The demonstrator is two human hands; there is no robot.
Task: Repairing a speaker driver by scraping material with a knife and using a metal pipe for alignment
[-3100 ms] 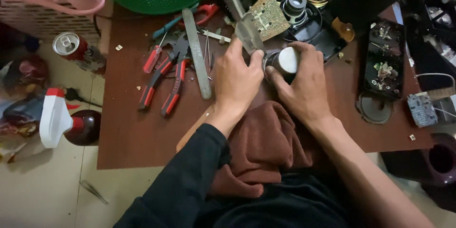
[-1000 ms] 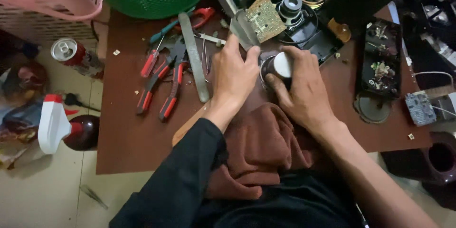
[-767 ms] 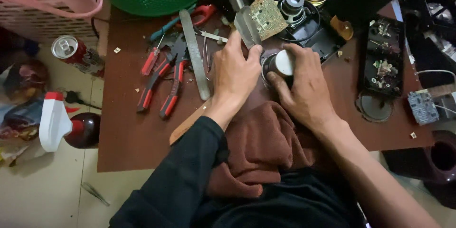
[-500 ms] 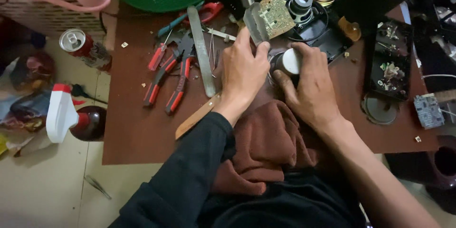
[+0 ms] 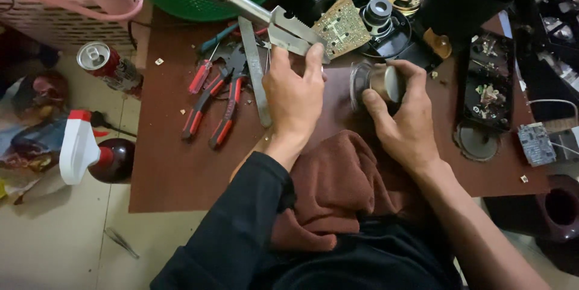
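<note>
Gripped in left hand: metal tool, raised over brown table. Right hand clasps small speaker on table. Dismantling step likely; next: blade onto speaker, carefully.

One camera only, worn on my head; no second view exists, so nothing is shared between views. It looks steeply down over my chest and lap onto the brown table, facing away from my body toward the table's far edge. The near edge runs across the lower half of the picture; the far edge sits close to the top, under a green basket. The left edge is fully in view, with floor beyond it. The right side runs out near the picture's border. Range is close: my left hand and right hand fill the centre, forearms entering from below.
</note>
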